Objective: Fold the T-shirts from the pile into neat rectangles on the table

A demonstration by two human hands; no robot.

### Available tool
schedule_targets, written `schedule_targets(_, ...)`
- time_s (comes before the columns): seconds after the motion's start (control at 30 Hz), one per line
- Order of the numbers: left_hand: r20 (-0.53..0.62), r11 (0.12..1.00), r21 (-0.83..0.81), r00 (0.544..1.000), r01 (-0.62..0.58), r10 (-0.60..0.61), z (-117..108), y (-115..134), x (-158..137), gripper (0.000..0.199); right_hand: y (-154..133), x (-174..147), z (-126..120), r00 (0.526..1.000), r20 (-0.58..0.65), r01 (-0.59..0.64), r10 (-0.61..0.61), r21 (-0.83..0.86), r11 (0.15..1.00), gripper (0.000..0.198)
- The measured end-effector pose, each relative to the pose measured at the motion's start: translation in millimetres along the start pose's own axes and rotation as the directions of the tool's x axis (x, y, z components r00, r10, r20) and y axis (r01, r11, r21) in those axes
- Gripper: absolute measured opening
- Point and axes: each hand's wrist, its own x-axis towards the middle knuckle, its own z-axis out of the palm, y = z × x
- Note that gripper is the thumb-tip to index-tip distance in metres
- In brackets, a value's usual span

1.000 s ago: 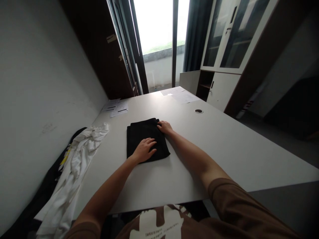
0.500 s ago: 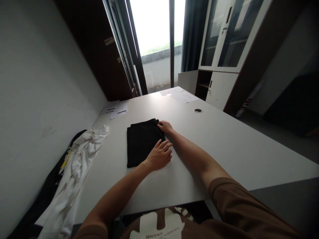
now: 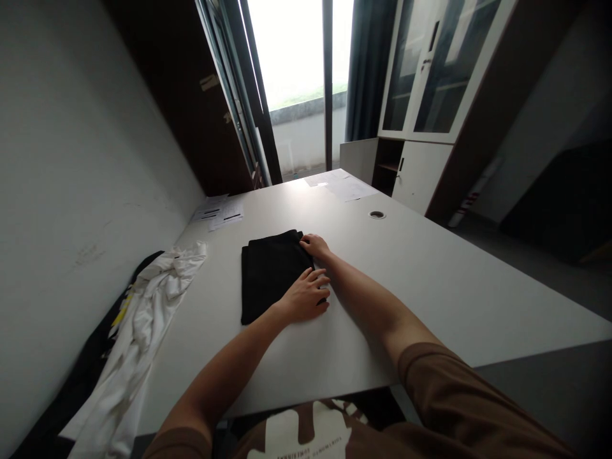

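Note:
A black folded garment (image 3: 270, 271) lies flat on the white table (image 3: 382, 280), a neat rectangle with layered edges at its far side. My left hand (image 3: 308, 294) rests over its near right corner, fingers spread and reaching past its right edge. At the far right corner my right hand (image 3: 314, 245) touches the cloth's edge with curled fingers. Whether those fingertips pinch the fabric is hard to make out. The left hand and forearm hide the garment's near right part.
White crumpled clothing (image 3: 162, 299) and dark clothing (image 3: 81, 363) hang over the table's left edge by the wall. Papers (image 3: 227, 213) lie at the back left, more papers (image 3: 347, 186) at the far end. A round cable hole (image 3: 377, 215) sits at right; a cabinet (image 3: 423, 172) stands behind.
My left hand's fingers have shifted slightly at the garment's right edge. The whole view has moved a little; the garment stays folded and my right hand stays at its corner.

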Motion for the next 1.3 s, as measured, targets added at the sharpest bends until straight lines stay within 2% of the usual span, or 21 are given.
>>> schedule_targets(0.17, 0.023, 0.996, -0.085, 1.0, 0.011, -0.01, 8.9, -1.0, 3.8, 0.014, 0.2, 0.0, -0.3, 1.0, 0.008, 0.004, -0.004, -0.01, 1.0, 0.025)
schedule_targets(0.33, 0.029, 0.984, -0.17, 0.998, 0.059, -0.055, 21.3, -0.6, -4.9, 0.01, -0.2, -1.6, 1.0, 1.0, -0.01, 0.008, -0.008, 0.012, 1.0, 0.023)
schedule_targets(0.5, 0.022, 0.986, -0.153, 0.997, 0.07, -0.067, 25.4, 5.0, -10.2, 0.01, -3.2, -3.2, -1.2, 1.0, 0.007, -0.011, 0.011, 0.016, 1.0, 0.024)
schedule_targets(0.67, 0.019, 0.987, -0.142, 0.998, 0.069, -0.067, 20.0, 10.4, -12.4, 0.012, -5.8, -3.8, -4.4, 1.0, 0.022, -0.02, 0.02, 0.004, 1.0, 0.025)
schedule_targets(0.73, 0.026, 0.988, -0.148, 0.998, 0.052, -0.049, 14.9, 10.4, -17.4, 0.019, -5.4, -3.8, -4.1, 1.0, 0.024, -0.017, 0.017, 0.003, 1.0, 0.025)
schedule_targets(0.83, 0.052, 0.99, -0.143, 0.999, 0.01, -0.002, 7.4, 9.2, -31.2, 0.045, -3.8, -2.8, -2.3, 1.0, 0.014, -0.006, 0.006, 0.006, 1.0, 0.024)
schedule_targets(0.93, 0.059, 0.992, -0.117, 0.998, 0.045, -0.038, 6.2, 10.6, -46.0, 0.063, -2.4, -1.1, 0.0, 1.0, 0.0, -0.001, 0.001, 0.01, 1.0, 0.024)
schedule_targets(1.1, 0.042, 0.976, -0.097, 0.981, 0.194, -0.191, 15.3, 18.2, -54.1, 0.068, -1.9, 0.0, 1.2, 1.0, 0.006, -0.005, 0.005, 0.017, 1.0, 0.024)
schedule_targets(1.3, 0.107, 0.988, -0.083, 0.987, 0.127, -0.118, 14.4, 20.8, -51.5, 0.072, -5.1, -3.1, -1.2, 1.0, 0.018, -0.006, 0.005, 0.004, 1.0, 0.025)
